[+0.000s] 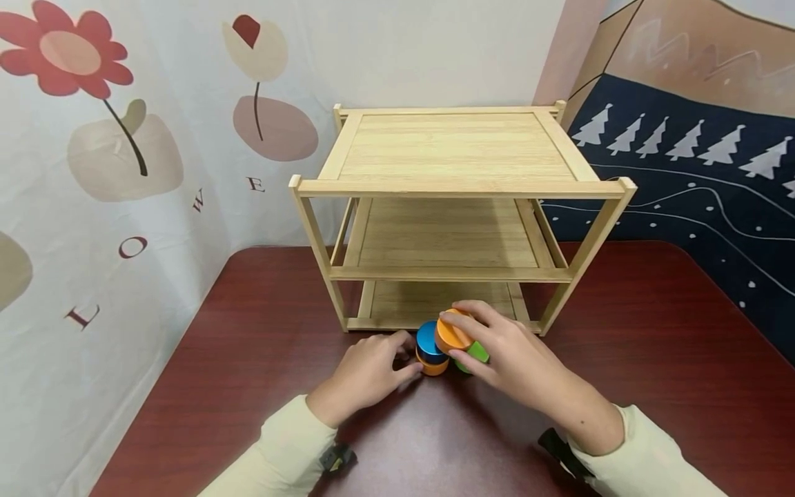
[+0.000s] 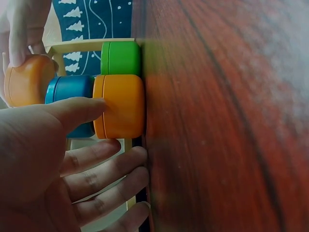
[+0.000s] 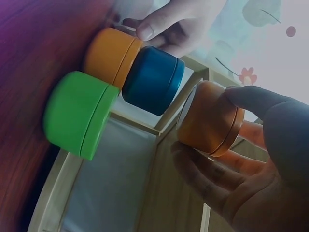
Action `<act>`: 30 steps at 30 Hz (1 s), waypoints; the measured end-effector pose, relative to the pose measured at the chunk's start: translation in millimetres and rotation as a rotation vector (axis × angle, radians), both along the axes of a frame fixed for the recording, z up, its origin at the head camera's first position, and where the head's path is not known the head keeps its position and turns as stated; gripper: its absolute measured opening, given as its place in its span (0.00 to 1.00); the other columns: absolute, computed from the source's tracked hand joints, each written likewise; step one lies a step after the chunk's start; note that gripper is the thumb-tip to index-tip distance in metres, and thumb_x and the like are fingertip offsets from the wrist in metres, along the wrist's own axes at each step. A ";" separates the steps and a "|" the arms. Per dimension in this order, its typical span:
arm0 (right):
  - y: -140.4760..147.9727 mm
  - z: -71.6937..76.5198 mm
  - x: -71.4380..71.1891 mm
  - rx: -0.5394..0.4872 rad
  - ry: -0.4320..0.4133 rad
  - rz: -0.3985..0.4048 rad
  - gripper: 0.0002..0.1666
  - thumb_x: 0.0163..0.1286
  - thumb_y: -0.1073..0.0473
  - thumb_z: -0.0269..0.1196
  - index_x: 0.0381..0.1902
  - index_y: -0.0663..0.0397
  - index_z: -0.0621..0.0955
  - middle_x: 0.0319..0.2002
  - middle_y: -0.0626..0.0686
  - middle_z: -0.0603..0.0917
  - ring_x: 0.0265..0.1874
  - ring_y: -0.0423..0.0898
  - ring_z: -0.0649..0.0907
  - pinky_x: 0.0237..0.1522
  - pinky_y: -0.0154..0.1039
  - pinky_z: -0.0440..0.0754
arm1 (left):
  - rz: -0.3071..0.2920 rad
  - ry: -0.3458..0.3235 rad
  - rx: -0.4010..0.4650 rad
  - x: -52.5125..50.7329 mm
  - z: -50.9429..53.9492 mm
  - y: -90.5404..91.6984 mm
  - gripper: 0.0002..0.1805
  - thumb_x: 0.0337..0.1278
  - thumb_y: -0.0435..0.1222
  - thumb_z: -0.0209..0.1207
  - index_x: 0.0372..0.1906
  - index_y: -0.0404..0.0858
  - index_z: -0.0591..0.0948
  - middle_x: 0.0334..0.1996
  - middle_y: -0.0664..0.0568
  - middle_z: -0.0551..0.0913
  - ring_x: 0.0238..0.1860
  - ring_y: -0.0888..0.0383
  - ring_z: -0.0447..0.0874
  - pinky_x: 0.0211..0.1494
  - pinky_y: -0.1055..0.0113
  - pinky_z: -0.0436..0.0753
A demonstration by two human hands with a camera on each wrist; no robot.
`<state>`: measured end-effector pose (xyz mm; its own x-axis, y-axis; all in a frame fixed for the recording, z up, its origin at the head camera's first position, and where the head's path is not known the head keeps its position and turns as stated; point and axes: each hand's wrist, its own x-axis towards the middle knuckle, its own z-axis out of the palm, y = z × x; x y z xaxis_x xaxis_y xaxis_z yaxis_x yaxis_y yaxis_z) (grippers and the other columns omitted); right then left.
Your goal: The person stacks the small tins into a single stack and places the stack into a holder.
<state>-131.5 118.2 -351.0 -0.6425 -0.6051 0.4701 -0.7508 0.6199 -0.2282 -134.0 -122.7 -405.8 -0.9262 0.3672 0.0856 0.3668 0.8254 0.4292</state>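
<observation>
My right hand [image 1: 512, 352] holds an orange round tin [image 1: 452, 331] between thumb and fingers. In the right wrist view this tin [image 3: 207, 118] is tilted and apart from the blue tin [image 3: 153, 79]. The blue tin [image 1: 430, 340] sits on a second orange tin [image 1: 433, 366], which stands on the table. My left hand [image 1: 368, 369] is beside that stack; its thumb is at the lower orange tin [image 2: 123, 106] in the left wrist view, the other fingers loosely extended. A green tin [image 3: 79, 113] stands next to the lower orange tin, partly hidden by my right hand in the head view.
Behind the tins stands a wooden shelf rack [image 1: 450, 188] with three levels, its bottom level [image 1: 410, 304] close to the stack. The dark red table [image 1: 261, 338] extends to both sides. A printed cloth [image 1: 186, 103] hangs behind and to the left.
</observation>
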 end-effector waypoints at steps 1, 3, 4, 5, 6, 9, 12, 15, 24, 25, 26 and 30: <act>-0.9 -0.4 -0.4 0.000 0.005 0.003 0.29 0.62 0.53 0.73 0.61 0.46 0.80 0.57 0.52 0.79 0.27 0.37 0.82 0.28 0.30 0.80 | 0.001 0.002 -0.001 -0.2 -0.1 0.1 0.14 0.59 0.50 0.67 0.44 0.47 0.82 0.33 0.59 0.88 0.34 0.60 0.86 0.34 0.62 0.81; -2.5 -1.6 -1.2 -0.002 0.009 0.008 0.29 0.62 0.53 0.73 0.60 0.46 0.80 0.57 0.52 0.79 0.32 0.41 0.85 0.30 0.32 0.82 | -0.001 0.003 -0.002 -0.2 -0.4 0.1 0.15 0.59 0.50 0.67 0.44 0.46 0.82 0.33 0.59 0.88 0.33 0.60 0.86 0.34 0.62 0.81; -3.2 -1.9 -1.5 -0.002 0.006 0.008 0.29 0.62 0.53 0.73 0.60 0.46 0.80 0.57 0.53 0.79 0.33 0.41 0.85 0.31 0.32 0.82 | -0.002 0.003 -0.002 -0.2 -0.7 0.1 0.15 0.59 0.50 0.67 0.44 0.46 0.82 0.33 0.59 0.88 0.34 0.60 0.86 0.34 0.62 0.81; -3.8 -2.2 -1.7 -0.002 0.007 0.008 0.28 0.62 0.53 0.73 0.60 0.46 0.80 0.57 0.53 0.79 0.33 0.42 0.86 0.31 0.33 0.82 | -0.001 0.006 -0.004 -0.3 -1.0 0.1 0.15 0.59 0.50 0.67 0.44 0.47 0.82 0.34 0.59 0.88 0.34 0.59 0.86 0.34 0.62 0.81; -4.3 -2.4 -1.9 -0.001 0.006 0.007 0.28 0.62 0.53 0.73 0.60 0.46 0.80 0.57 0.53 0.79 0.34 0.43 0.86 0.32 0.33 0.83 | 0.000 0.008 -0.005 -0.4 -1.3 0.1 0.15 0.59 0.50 0.67 0.44 0.47 0.82 0.34 0.59 0.88 0.34 0.59 0.86 0.34 0.61 0.81; -5.8 -3.1 -2.5 0.003 -0.001 0.001 0.28 0.62 0.52 0.73 0.61 0.46 0.80 0.58 0.53 0.79 0.35 0.43 0.86 0.32 0.34 0.83 | 0.000 0.012 -0.007 -0.8 -1.8 0.1 0.14 0.59 0.50 0.67 0.43 0.47 0.82 0.34 0.59 0.88 0.34 0.59 0.87 0.34 0.62 0.81; -7.2 -4.0 -3.5 0.006 -0.006 0.001 0.28 0.63 0.52 0.72 0.61 0.45 0.80 0.58 0.53 0.79 0.36 0.43 0.86 0.32 0.34 0.83 | 0.004 0.016 -0.011 -1.3 -1.9 0.1 0.14 0.59 0.51 0.67 0.43 0.47 0.82 0.33 0.60 0.88 0.33 0.59 0.87 0.33 0.62 0.80; -8.2 -4.9 -4.8 0.009 -0.005 0.005 0.28 0.63 0.52 0.72 0.61 0.45 0.80 0.59 0.53 0.79 0.38 0.43 0.87 0.33 0.35 0.84 | 0.008 0.017 -0.014 -1.6 -1.6 0.1 0.14 0.59 0.51 0.66 0.43 0.48 0.82 0.33 0.60 0.88 0.33 0.59 0.87 0.33 0.62 0.80; -11.0 -7.6 -8.2 -0.007 0.030 0.029 0.28 0.63 0.52 0.73 0.60 0.46 0.80 0.59 0.54 0.79 0.38 0.44 0.87 0.34 0.37 0.85 | 0.002 0.013 -0.014 -1.7 0.3 0.1 0.14 0.60 0.51 0.66 0.43 0.47 0.81 0.33 0.60 0.87 0.33 0.58 0.87 0.33 0.61 0.80; -11.5 -8.1 -8.5 -0.009 0.031 0.032 0.28 0.63 0.53 0.73 0.60 0.46 0.80 0.59 0.54 0.79 0.38 0.44 0.87 0.34 0.37 0.85 | 0.002 0.013 -0.015 -1.6 0.4 0.1 0.14 0.60 0.51 0.66 0.43 0.47 0.82 0.33 0.60 0.88 0.33 0.58 0.87 0.33 0.61 0.80; -12.1 -8.5 -8.8 -0.010 0.032 0.034 0.27 0.63 0.53 0.73 0.60 0.46 0.80 0.59 0.54 0.79 0.39 0.44 0.87 0.35 0.37 0.85 | 0.001 0.012 -0.015 -1.5 0.4 0.0 0.14 0.60 0.51 0.66 0.43 0.47 0.82 0.33 0.60 0.88 0.33 0.58 0.87 0.33 0.61 0.80; -13.7 -9.6 -8.9 -0.012 0.029 0.035 0.27 0.63 0.53 0.73 0.60 0.46 0.80 0.60 0.55 0.79 0.39 0.44 0.87 0.34 0.37 0.85 | -0.004 0.012 -0.016 -0.9 0.5 -0.2 0.14 0.61 0.50 0.66 0.43 0.47 0.82 0.34 0.60 0.88 0.34 0.58 0.87 0.34 0.61 0.81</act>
